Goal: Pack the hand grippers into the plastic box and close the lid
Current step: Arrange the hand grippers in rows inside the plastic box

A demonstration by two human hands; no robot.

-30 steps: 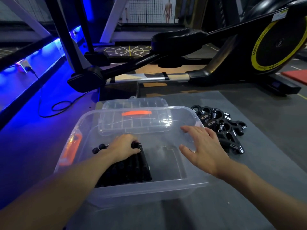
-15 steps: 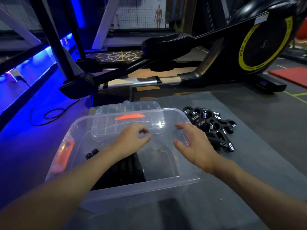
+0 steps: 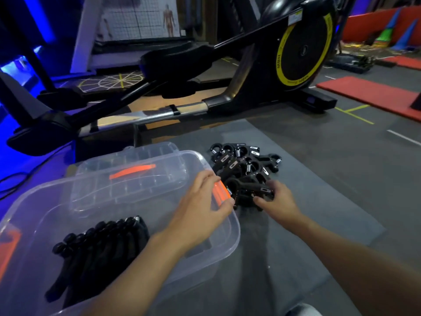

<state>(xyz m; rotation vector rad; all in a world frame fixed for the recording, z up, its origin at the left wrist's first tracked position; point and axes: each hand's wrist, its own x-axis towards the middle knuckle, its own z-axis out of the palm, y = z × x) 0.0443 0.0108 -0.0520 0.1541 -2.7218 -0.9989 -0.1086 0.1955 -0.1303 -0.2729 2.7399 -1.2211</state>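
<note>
Head camera looks down on a clear plastic box (image 3: 230,238) that sits on a grey floor mat (image 3: 323,201), its top uncovered. Inside it, at the near left, a row of black hand grippers (image 3: 98,245) lies packed side by side. The lid (image 3: 148,150) lies flat just beyond the far wall of the box, and its orange handle (image 3: 132,171) shows through the plastic.

Right of the box, touching or nearly touching its end wall, the remaining grippers lie in a loose pile (image 3: 246,160), black handles and small springs tangled together.

Both arms reach to the right. The left hand (image 3: 202,201) is over the right end of the box, fingers loosely spread and holding nothing, beside the orange latch (image 3: 221,190) on that end. Its thumb tip is very near the closest gripper; I cannot tell whether it touches. The right hand (image 3: 281,202) is on the near edge of the pile, thumb and fingers curled round one gripper (image 3: 249,188).

Far behind stands a black exercise machine (image 3: 298,53) with a yellow ring on its wheel housing. Red mats (image 3: 369,93) lie at the far right, and blue light falls across the floor on the left.
</note>
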